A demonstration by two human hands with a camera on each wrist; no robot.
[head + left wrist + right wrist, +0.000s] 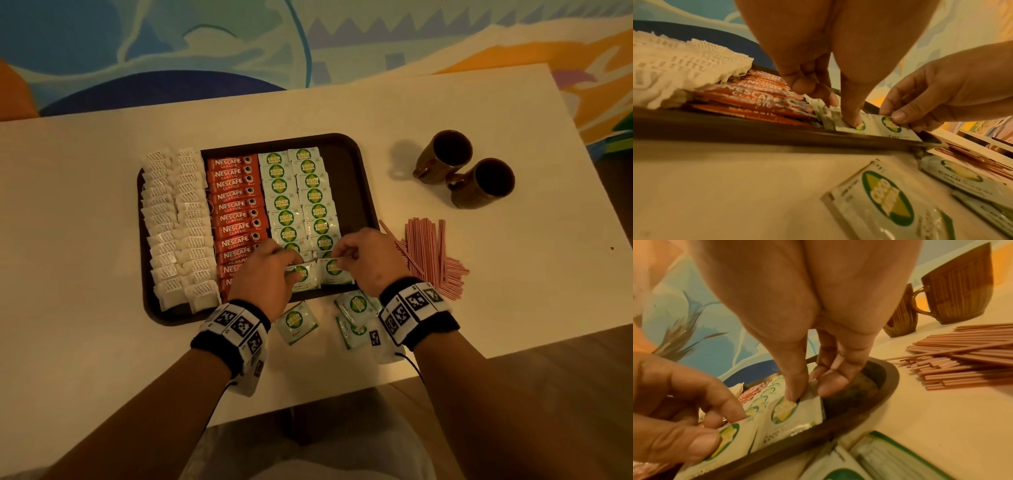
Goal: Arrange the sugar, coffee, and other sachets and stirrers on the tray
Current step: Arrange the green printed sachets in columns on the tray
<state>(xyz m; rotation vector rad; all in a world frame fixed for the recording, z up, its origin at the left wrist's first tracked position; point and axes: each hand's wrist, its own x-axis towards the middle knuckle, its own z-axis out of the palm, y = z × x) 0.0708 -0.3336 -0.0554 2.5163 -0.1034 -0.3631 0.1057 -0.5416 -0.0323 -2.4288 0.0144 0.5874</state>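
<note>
Head view: left hand (265,270) and right hand (363,260) each pinch a sugar sachet (334,270) at the tray (356,171) edge — a careless push could ruffle the neat rows.

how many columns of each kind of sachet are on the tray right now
white sachets: 2 columns
red nescafe sachets: 1 column
green coco natura sachets: 2 columns
total: 5 columns
</note>
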